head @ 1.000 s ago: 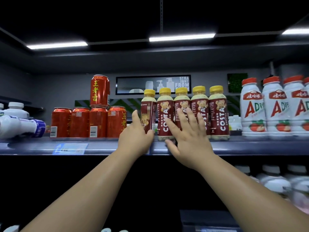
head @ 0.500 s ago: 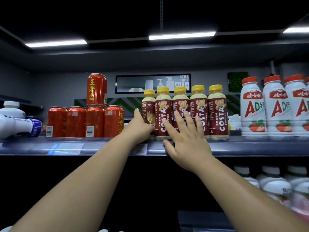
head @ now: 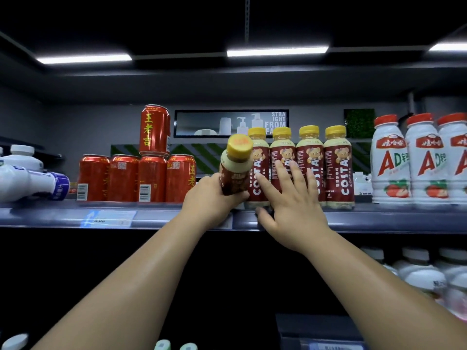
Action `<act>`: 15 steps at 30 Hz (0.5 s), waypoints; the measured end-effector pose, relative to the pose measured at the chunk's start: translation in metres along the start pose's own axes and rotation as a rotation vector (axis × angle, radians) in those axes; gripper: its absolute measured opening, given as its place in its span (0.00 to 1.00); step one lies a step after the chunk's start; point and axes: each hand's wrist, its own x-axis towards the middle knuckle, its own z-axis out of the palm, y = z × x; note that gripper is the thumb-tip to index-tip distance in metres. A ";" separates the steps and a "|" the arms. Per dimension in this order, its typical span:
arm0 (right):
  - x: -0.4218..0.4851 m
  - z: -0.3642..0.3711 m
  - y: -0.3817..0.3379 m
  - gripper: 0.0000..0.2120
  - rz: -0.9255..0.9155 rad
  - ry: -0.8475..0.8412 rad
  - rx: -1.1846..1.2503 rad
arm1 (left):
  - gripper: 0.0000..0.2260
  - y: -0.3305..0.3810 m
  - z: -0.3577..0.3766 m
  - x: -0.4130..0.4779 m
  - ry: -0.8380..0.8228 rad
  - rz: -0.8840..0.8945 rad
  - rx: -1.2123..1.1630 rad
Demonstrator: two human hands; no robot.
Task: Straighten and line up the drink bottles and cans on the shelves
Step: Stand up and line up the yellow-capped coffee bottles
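My left hand (head: 212, 198) grips a yellow-capped Costa coffee bottle (head: 236, 165) by its lower half. That bottle is lifted off the shelf (head: 379, 218) and tilted toward me, cap forward. Right of it stands a row of several upright Costa bottles (head: 337, 168). My right hand (head: 290, 205) lies with straight, spread fingers against the fronts of the left ones in that row, thumb at the shelf edge. Red cans (head: 123, 178) stand in a row to the left, with one can (head: 154, 128) stacked on top.
White AD milk bottles with red caps (head: 389, 160) stand at the right of the shelf. At the far left a white bottle with a blue cap (head: 32, 183) lies on its side. More white bottles (head: 417, 271) fill the shelf below at right.
My left hand has lifted the leftmost Costa bottle out of the row and tipped it toward me. My right hand has stayed against the other bottles.
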 end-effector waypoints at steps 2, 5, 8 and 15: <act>0.004 -0.005 -0.001 0.35 0.028 -0.010 0.002 | 0.21 0.001 0.000 0.003 0.023 -0.042 -0.025; 0.007 -0.006 -0.004 0.36 0.035 0.007 0.037 | 0.19 0.001 -0.004 0.010 0.000 -0.053 0.008; 0.002 0.004 -0.009 0.35 0.002 0.048 0.018 | 0.25 0.000 -0.004 0.010 -0.024 -0.091 0.010; 0.000 0.009 -0.006 0.34 0.026 0.028 0.008 | 0.27 -0.001 0.010 0.010 -0.022 -0.103 0.121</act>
